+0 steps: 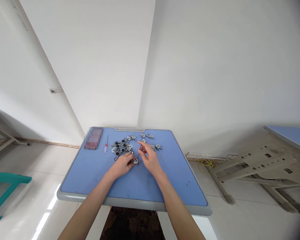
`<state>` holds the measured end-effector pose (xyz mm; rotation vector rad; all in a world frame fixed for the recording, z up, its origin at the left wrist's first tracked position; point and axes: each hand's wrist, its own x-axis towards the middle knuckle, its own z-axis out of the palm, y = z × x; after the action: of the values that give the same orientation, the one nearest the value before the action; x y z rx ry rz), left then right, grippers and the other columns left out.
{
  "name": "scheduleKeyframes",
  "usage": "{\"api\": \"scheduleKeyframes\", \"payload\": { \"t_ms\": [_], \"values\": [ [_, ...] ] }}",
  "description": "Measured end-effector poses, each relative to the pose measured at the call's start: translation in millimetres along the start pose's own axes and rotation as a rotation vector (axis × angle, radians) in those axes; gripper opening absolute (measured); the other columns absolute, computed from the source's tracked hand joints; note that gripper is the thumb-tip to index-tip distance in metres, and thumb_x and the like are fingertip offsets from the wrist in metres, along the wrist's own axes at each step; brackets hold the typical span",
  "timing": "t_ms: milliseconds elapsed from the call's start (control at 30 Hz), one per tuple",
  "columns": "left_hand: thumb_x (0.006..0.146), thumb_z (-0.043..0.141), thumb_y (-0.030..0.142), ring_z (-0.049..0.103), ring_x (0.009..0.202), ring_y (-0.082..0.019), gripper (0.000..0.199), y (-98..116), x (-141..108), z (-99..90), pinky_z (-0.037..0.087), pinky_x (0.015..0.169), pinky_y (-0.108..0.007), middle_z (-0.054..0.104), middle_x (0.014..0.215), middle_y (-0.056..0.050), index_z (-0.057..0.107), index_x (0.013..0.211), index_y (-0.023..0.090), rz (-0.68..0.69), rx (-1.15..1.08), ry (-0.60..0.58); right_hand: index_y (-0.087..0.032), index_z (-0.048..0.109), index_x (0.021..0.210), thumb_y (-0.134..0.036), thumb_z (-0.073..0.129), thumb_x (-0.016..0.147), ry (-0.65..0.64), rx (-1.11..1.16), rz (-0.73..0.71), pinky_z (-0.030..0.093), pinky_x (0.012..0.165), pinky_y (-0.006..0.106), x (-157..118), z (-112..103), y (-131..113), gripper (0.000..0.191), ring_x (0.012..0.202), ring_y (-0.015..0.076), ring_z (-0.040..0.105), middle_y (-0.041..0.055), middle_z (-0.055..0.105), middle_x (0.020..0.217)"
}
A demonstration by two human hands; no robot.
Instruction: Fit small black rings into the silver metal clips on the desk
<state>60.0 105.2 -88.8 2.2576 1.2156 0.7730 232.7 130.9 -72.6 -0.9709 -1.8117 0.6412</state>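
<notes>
My left hand (123, 165) is closed on a small silver metal part (136, 162) and keeps it low over the blue tabletop. In my right hand (150, 159) is a screwdriver (141, 147) with a reddish clear handle, pinched between the fingers. Its thin shaft points down at the part; whether the tip touches it is too small to tell. Beyond my left hand lies a pile of similar metal parts (122, 147), several with black round pieces. More silver parts (158, 147) lie scattered behind my right hand.
A second screwdriver (106, 144) lies left of the pile, beside a blurred phone-like slab (93, 138). The blue table (90, 180) stands against a white wall. A green stool (8, 180) is at the left, and another desk's frame (262, 166) at the right.
</notes>
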Motion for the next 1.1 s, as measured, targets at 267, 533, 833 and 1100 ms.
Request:
{"api": "scheduleKeyframes", "payload": {
  "t_ms": [267, 533, 833, 1100],
  "values": [
    [0.081, 0.051, 0.010, 0.054, 0.072, -0.014, 0.018, -1.5, 0.4, 1.1, 0.043, 0.066, -0.024, 0.055, 0.085, -0.002, 0.060, 0.095, 0.019, 0.004, 0.009, -0.001, -0.024, 0.038, 0.132, -0.025, 0.036, 0.092, -0.033, 0.232, 0.098, 0.054, 0.075, 0.038, -1.5, 6.7, 7.0, 0.040, 0.075, 0.0162, 0.059, 0.0052, 0.056, 0.095],
    [0.081, 0.052, 0.009, 0.054, 0.073, -0.014, 0.020, -0.5, 0.4, 0.5, 0.043, 0.066, -0.024, 0.056, 0.087, -0.002, 0.059, 0.097, 0.019, 0.000, 0.011, 0.001, -0.023, 0.041, 0.124, -0.028, 0.042, 0.091, 0.005, 0.324, 0.149, 0.055, 0.072, 0.037, -1.2, 4.0, 4.8, 0.033, 0.071, 0.0155, 0.059, 0.0033, 0.055, 0.090],
    [0.081, 0.052, 0.010, 0.054, 0.072, -0.014, 0.018, -3.2, 0.7, 3.1, 0.042, 0.066, -0.024, 0.056, 0.087, -0.002, 0.058, 0.096, 0.019, 0.002, 0.033, 0.002, -0.022, 0.042, 0.121, -0.028, 0.040, 0.091, -0.046, 0.224, 0.120, 0.055, 0.072, 0.036, -1.9, 4.2, 1.9, 0.030, 0.075, 0.0166, 0.060, 0.0046, 0.056, 0.091],
    [0.082, 0.053, 0.010, 0.054, 0.073, -0.014, 0.017, -2.5, 1.0, 1.9, 0.042, 0.066, -0.025, 0.056, 0.086, -0.002, 0.058, 0.095, 0.019, 0.004, 0.043, -0.004, -0.022, 0.045, 0.120, -0.026, 0.042, 0.089, -0.059, 0.133, 0.080, 0.055, 0.068, 0.033, -2.6, 1.2, -3.8, 0.031, 0.076, 0.0173, 0.062, 0.0055, 0.057, 0.090]
  ]
}}
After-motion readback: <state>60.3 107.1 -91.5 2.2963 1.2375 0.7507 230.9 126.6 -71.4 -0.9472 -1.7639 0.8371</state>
